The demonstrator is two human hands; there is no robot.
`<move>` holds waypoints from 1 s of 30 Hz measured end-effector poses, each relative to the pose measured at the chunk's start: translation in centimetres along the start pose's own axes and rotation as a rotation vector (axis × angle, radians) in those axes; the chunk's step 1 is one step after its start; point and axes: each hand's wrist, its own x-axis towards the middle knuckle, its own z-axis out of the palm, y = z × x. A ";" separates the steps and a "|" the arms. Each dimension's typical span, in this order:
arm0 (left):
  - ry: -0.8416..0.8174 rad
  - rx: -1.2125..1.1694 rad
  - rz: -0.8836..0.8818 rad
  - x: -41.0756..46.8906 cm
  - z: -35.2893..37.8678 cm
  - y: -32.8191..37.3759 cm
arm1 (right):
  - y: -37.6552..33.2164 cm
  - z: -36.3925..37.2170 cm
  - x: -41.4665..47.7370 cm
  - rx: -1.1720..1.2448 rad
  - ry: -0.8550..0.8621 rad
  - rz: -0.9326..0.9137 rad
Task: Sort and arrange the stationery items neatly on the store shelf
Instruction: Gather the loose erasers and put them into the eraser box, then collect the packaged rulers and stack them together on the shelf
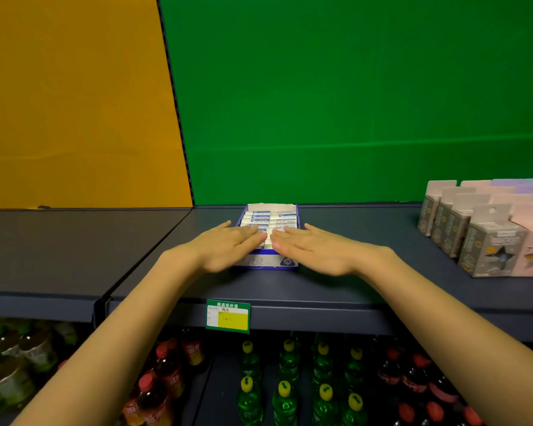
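Note:
A blue and white display box stands in the middle of the dark shelf, filled with several white erasers in blue-printed sleeves. My left hand lies flat over the box's front left part, fingers straight and pointing inward. From the other side, my right hand lies flat over the front right part. The fingertips of both hands nearly meet above the erasers. The hands hide the front rows of erasers.
Grey and pink carton boxes stand in rows at the shelf's right end. A green and yellow price tag hangs on the shelf's front edge. Below are bottles with yellow caps and red caps. Behind rise green and orange panels.

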 end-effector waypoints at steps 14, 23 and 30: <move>0.570 -0.260 0.430 3.9 -0.3 18.0 | 9.1 -2.2 -23.7 0.117 0.743 0.476; 0.489 -0.274 0.611 8.0 4.0 37.2 | 19.4 -1.0 -44.3 0.023 0.725 0.843; 0.492 -0.344 0.603 10.4 7.4 51.6 | 26.7 0.0 -59.1 0.010 0.725 0.971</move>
